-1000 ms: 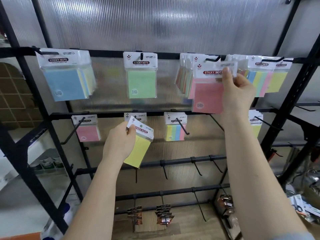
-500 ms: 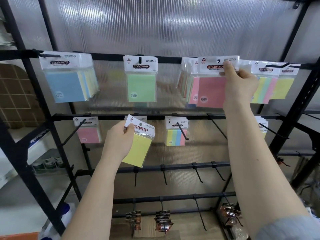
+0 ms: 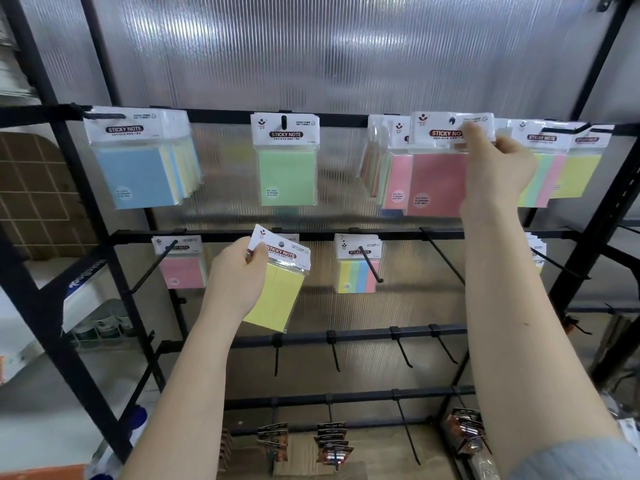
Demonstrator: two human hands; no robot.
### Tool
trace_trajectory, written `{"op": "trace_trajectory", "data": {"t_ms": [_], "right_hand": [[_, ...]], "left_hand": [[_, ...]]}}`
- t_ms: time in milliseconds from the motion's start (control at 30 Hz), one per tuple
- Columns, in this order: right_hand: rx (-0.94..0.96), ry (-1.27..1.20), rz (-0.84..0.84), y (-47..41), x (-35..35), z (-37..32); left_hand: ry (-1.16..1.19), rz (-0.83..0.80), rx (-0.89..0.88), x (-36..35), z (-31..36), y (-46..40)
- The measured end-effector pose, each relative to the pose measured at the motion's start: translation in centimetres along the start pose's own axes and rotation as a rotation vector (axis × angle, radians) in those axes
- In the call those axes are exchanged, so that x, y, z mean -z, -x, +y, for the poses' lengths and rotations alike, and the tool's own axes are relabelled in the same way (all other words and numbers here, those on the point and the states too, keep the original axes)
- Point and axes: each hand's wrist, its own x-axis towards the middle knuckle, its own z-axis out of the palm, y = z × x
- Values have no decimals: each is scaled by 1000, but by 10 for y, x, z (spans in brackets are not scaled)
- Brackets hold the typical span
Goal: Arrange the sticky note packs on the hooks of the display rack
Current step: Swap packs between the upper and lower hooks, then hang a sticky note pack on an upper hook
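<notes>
Right hand (image 3: 498, 168) pinching pink pack (image 3: 437, 183) by its card top, now lifted level with the top-row hook, hole about lined up; nearly hung. Left hand (image 3: 239, 275) gripping yellow pack (image 3: 277, 292), waiting below and left, unmoved.

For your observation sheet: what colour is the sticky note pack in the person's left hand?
Yellow: the sticky note pack in the left hand, clearest in the head view.
</notes>
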Motion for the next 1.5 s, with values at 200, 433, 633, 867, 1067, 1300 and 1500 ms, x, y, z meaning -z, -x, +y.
{"op": "trace_trajectory", "data": {"t_ms": [200, 433, 633, 867, 1067, 1300, 1500], "right_hand": [[-25, 2, -21, -4, -3, -2], [-25, 8, -24, -7, -6, 1], [-22, 10, -12, -9, -8, -2], [40, -6, 8, -5, -6, -2], [84, 15, 14, -2, -10, 3], [16, 101, 31, -13, -16, 20], [-38, 143, 33, -20, -31, 29]], "left_hand": [[19, -15, -14, -1, 0, -3], [31, -21, -18, -3, 0, -8], [38, -31, -26, -6, 1, -12], [19, -40, -40, -6, -3, -15], [37, -47, -23, -5, -3, -15], [28, -48, -33, -4, -6, -16], [40, -43, -25, -3, -4, -20]]}}
